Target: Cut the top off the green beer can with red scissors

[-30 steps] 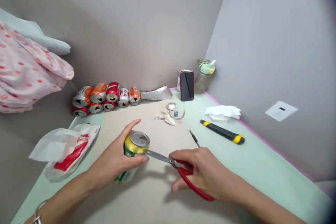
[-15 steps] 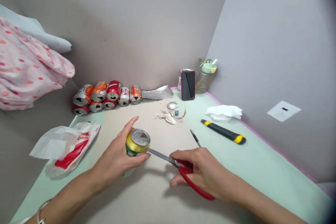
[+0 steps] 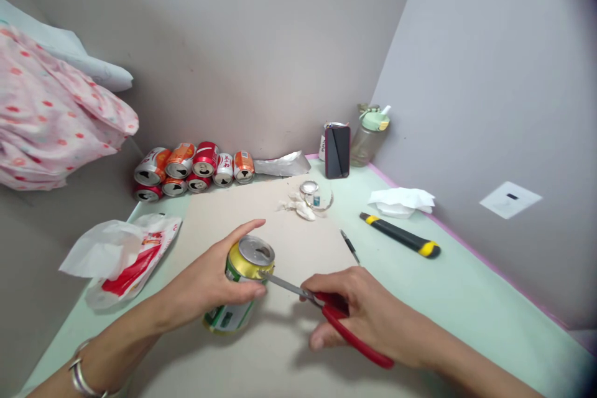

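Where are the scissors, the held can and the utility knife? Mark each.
scissors (image 3: 332, 313): head view, red handle near pivot.
can (image 3: 242, 266): head view, yellow shoulder under lid.
utility knife (image 3: 401, 237): head view, middle of black body.

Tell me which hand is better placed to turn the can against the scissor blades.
Left, probably. The left hand wraps the tilted can, fingertips near its top edge, while the right hand is occupied with the red scissors, whose blade tip meets the can's rim.
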The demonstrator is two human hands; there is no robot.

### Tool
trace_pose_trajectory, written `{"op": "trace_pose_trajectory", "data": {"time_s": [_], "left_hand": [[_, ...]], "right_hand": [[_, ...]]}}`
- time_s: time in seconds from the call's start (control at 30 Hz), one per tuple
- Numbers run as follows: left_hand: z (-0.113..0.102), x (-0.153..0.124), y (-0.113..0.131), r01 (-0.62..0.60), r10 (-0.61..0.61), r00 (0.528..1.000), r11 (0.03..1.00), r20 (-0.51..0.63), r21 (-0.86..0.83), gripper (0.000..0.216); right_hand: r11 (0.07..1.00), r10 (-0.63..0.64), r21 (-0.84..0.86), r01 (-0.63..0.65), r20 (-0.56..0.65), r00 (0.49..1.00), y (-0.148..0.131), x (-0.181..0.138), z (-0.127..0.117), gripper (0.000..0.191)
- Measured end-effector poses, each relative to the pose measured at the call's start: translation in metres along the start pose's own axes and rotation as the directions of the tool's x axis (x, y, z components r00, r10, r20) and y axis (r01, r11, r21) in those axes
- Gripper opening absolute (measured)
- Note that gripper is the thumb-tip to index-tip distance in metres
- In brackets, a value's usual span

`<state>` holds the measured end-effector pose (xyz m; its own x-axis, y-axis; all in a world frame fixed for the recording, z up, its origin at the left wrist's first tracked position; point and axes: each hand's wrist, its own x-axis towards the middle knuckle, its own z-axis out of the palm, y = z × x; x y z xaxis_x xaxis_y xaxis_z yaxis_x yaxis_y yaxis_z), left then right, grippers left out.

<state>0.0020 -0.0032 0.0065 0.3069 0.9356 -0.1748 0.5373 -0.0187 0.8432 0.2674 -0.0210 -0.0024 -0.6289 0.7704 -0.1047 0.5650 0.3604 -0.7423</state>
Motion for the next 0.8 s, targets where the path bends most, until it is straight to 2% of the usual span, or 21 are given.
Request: {"op": "trace_pose_trajectory", "data": {"time_s": [0.1, 0.17, 0.23, 0.37, 0.5, 0.57, 0.6, 0.63, 0.7, 0.73, 0.77, 0.8], "left_hand": [[0.006, 0.003, -0.004, -0.003, 0.034, 0.982, 0.986, -0.185, 0.166, 0.09], [0.009, 0.005, -0.005, -0.016, 0.09, 0.96, 0.963, -0.267, 0.271, 0.092], [0.011, 0.004, -0.004, -0.007, 0.065, 0.964, 0.974, -0.256, 0.224, 0.091], [0.009, -0.001, 0.006, 0.065, -0.065, 0.99, 0.998, -0.127, -0.006, 0.089], [0.009, -0.001, 0.005, 0.071, -0.074, 0.992, 0.997, -0.101, -0.026, 0.088], [0.01, 0.002, -0.002, 0.029, -0.014, 0.988, 0.994, -0.152, 0.102, 0.087], [0.011, 0.004, -0.006, -0.016, 0.058, 0.981, 0.976, -0.186, 0.216, 0.086], [0.012, 0.006, -0.01, -0.071, 0.156, 0.963, 0.932, -0.218, 0.355, 0.085], [0.012, 0.008, -0.016, -0.162, 0.35, 0.912, 0.786, -0.213, 0.596, 0.082], [0.013, 0.009, -0.017, -0.186, 0.403, 0.894, 0.73, -0.194, 0.657, 0.081], [0.012, 0.008, -0.017, -0.19, 0.41, 0.892, 0.719, -0.189, 0.668, 0.082], [0.012, 0.008, -0.016, -0.168, 0.371, 0.906, 0.759, -0.206, 0.629, 0.083]], "right_hand": [[0.99, -0.01, -0.141, -0.009, -0.131, 0.991, 0.008, 0.003, 0.007, 0.043], [0.981, -0.021, -0.194, -0.013, -0.169, 0.985, 0.012, 0.005, 0.011, 0.04], [0.985, -0.018, -0.174, -0.008, -0.148, 0.989, 0.013, 0.007, 0.013, 0.04], [0.995, 0.004, -0.103, -0.015, -0.108, 0.994, 0.009, 0.005, 0.009, 0.045], [0.99, -0.002, -0.144, -0.015, -0.114, 0.994, 0.009, 0.003, 0.009, 0.047], [0.979, -0.008, -0.202, -0.017, -0.126, 0.992, 0.012, 0.002, 0.011, 0.046], [0.969, -0.012, -0.248, -0.022, -0.136, 0.991, 0.013, 0.002, 0.013, 0.044], [0.953, -0.017, -0.303, -0.03, -0.149, 0.989, 0.015, 0.003, 0.014, 0.043], [0.908, -0.028, -0.416, -0.046, -0.171, 0.985, 0.019, 0.004, 0.017, 0.041], [0.89, -0.036, -0.453, -0.049, -0.177, 0.984, 0.02, 0.005, 0.018, 0.041], [0.883, -0.045, -0.468, -0.046, -0.182, 0.982, 0.021, 0.006, 0.018, 0.041], [0.888, -0.054, -0.458, -0.037, -0.183, 0.982, 0.021, 0.006, 0.017, 0.041]]}}
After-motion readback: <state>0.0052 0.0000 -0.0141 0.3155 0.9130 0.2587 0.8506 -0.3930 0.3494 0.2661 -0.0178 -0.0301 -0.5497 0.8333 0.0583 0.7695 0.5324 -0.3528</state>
